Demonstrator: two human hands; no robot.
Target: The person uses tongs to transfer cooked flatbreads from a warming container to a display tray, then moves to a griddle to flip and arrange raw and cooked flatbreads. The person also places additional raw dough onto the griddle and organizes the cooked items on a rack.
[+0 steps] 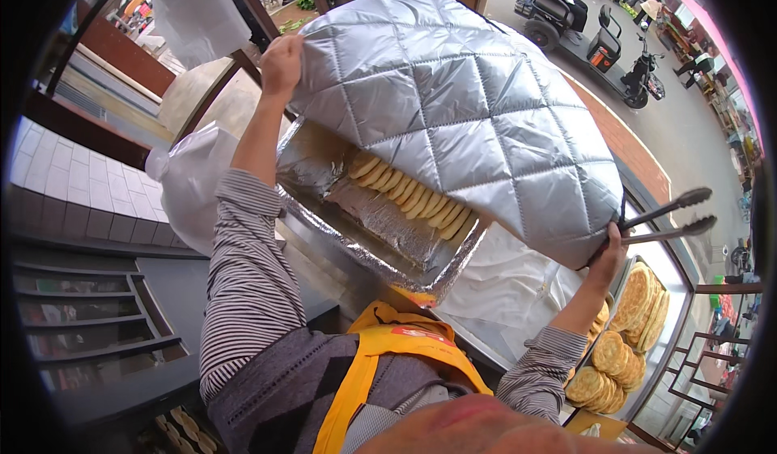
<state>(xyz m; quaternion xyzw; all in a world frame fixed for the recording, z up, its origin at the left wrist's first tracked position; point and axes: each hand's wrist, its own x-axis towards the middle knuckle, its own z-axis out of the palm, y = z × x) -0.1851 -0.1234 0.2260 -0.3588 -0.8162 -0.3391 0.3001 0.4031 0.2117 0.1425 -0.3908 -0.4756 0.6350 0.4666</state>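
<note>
A large quilted silver cover (453,106) is stretched between my two hands, raised at an angle over a foil-lined tray (380,272). My left hand (281,67) grips its far left edge. At its near right corner, my right hand (609,260) is closed on the cover. Metal tongs (676,229) with dark tips stick out to the right from that same hand, their arms apart. Inside the tray, a row of small pale flatbreads (413,195) lies overlapped along the far side. The cover hides part of the tray behind it.
Right of the tray lies a white cloth (506,284). Stacks of browned round flatbreads (619,357) fill a tray at the right. Clear plastic bags (194,179) hang at the left. Beyond the counter, a mobility scooter (558,17) and an electric scooter (643,78) stand in the street.
</note>
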